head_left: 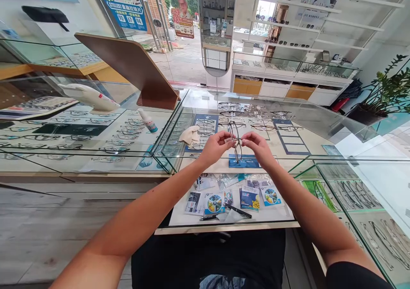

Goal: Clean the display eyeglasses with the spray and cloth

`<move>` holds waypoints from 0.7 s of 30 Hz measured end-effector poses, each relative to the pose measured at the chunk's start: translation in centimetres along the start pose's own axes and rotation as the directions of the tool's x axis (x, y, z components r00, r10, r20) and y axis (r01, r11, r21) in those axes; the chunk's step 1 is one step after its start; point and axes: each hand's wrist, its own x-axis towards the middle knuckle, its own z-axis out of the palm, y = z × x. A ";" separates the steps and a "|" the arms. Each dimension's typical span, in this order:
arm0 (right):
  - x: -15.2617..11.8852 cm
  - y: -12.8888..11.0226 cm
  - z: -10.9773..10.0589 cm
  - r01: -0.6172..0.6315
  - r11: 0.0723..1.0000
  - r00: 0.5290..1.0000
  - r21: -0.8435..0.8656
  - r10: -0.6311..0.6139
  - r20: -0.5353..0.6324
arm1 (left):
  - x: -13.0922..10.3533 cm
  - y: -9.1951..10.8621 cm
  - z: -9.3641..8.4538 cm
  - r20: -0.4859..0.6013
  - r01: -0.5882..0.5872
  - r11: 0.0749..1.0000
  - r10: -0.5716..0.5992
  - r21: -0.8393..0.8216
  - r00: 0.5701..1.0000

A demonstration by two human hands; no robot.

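A pair of eyeglasses [237, 140], turned on end, is held up between my two hands above the glass counter. My left hand [220, 145] pinches it from the left side with thumb and fingers. From the right, my right hand [256, 147] has its fingertips closed on the frame. Behind the hands, several more pairs of glasses [231, 107] lie on the counter. A crumpled beige cloth [190, 136] rests to the left of my left hand. Below the glasses there is a blue card [244, 161] with white print.
A spray bottle [147, 121], a white device [91, 97] and a brown-backed tilted mirror or board [128, 66] stand on the left counter. Nearer me, leaflets [215, 203] and a black pen [238, 210] show under or on the glass. A potted plant [381, 88] is at right.
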 end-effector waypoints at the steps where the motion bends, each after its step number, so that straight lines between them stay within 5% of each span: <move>1: 0.1 0.3 0.0 -0.012 1.000 1.000 -0.025 0.012 0.014 | 0.0 0.0 0.0 -0.006 -0.007 1.000 0.007 0.000 1.000; 21: 0.1 1.5 0.3 -0.079 0.997 0.990 -0.004 0.079 0.114 | -0.4 -0.3 0.1 -0.002 -0.058 0.994 0.059 0.088 0.998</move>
